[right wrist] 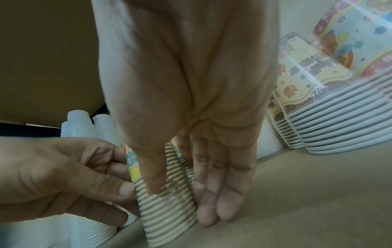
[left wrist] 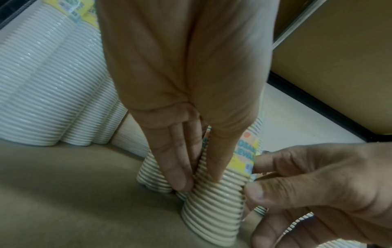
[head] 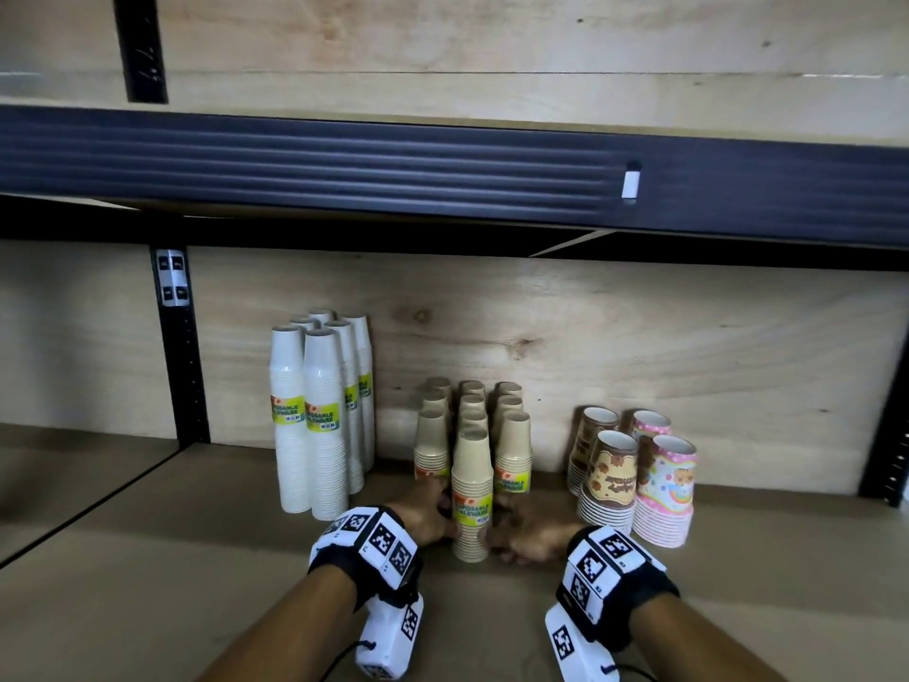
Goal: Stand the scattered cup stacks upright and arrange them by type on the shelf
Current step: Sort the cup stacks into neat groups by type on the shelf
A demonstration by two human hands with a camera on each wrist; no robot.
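The left hand (head: pixel 427 515) and right hand (head: pixel 529 536) are clasping, from either side, a beige stack (head: pixel 472 494) of ribbed, tapered paper cups, fingers and thumbs curled around its lower rims. It is standing upright on the brown shelf (head: pixel 196 558), just in front of matching beige stacks (head: pixel 511 435). Its yellow label is reading "DISPOSABLE TABLEWARE". Tall white stacks (head: pixel 315 415) are standing left, cartoon-printed stacks (head: pixel 639 475) right.

The shelf (head: pixel 147 558) is seen as matt brown board, backed by grained plywood (head: pixel 541 337). Left of the tan paper stacks (head: pixel 472 489), glossy white plastic cups (head: pixel 315 415) are seen; clear glossy film wraps the printed cups (head: pixel 664 489).
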